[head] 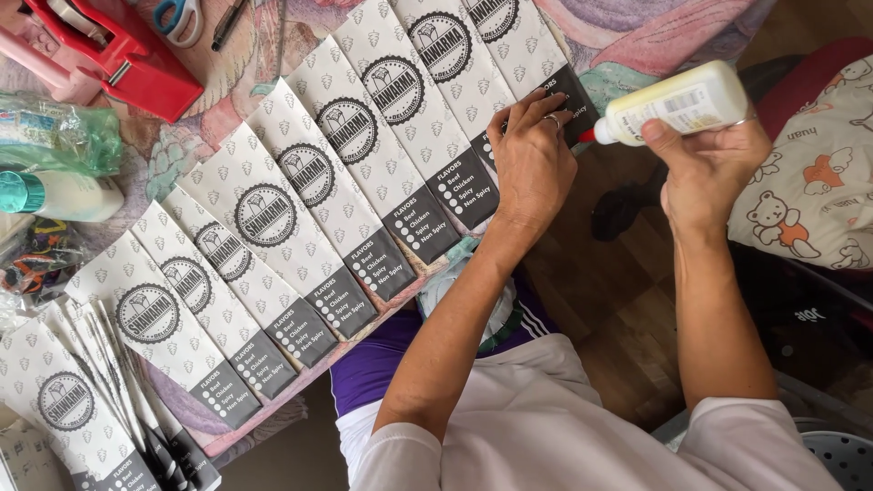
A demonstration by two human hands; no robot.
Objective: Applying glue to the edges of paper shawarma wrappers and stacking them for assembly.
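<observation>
— At the table's right edge, what's in hand?
— Right hand [705, 168] grips a glue bottle [677, 103], nozzle at the last paper sleeve [536, 55]; left hand [532, 155] presses it flat.
— Progress?
— Judging by position, the row's final one; other sleeves [264, 218] lie overlapped leftward.

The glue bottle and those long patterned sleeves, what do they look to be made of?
The glue bottle, held in the right hand, looks like soft, semi-matte whitish plastic with a red nozzle. The sleeves, one pressed under the left hand, look like thin matte printed paper: flat, sharply creased edges, no gloss.
</observation>
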